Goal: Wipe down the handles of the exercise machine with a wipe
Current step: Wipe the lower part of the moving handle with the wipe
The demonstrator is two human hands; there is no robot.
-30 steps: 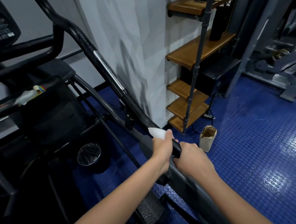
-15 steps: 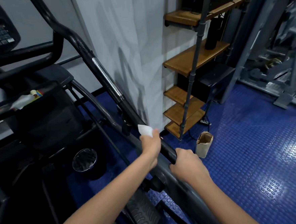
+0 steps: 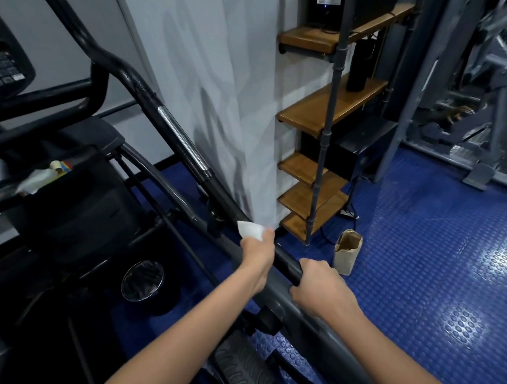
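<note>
1. Head view, against the earlier frames: the left hand [image 3: 258,256] and its white folded wipe [image 3: 250,229] have slid up the long black tubular handle of the exercise machine [image 3: 216,191]. A second ago the two hands were touching; half a second ago a short gap had opened; now a clear stretch of bare black tube shows between them. The right hand [image 3: 317,286] has kept its grip low on the bar.
2. Left hand: fingers curled round the handle from the left side, pressing the wipe against the tube – a white corner sticks out just above the knuckles. The forearm reaches up from the lower left.
3. Right hand: closed round the same handle just below the left hand, back of the hand up, thumb hidden under the bar; the forearm comes from the lower right.
4. Up the bar from the left hand sits a shiny chrome sleeve [image 3: 183,142]. Right of the right hand, a small brown paper bag [image 3: 348,254] stands on the blue studded rubber floor [image 3: 431,269] – near, not touching.
</note>
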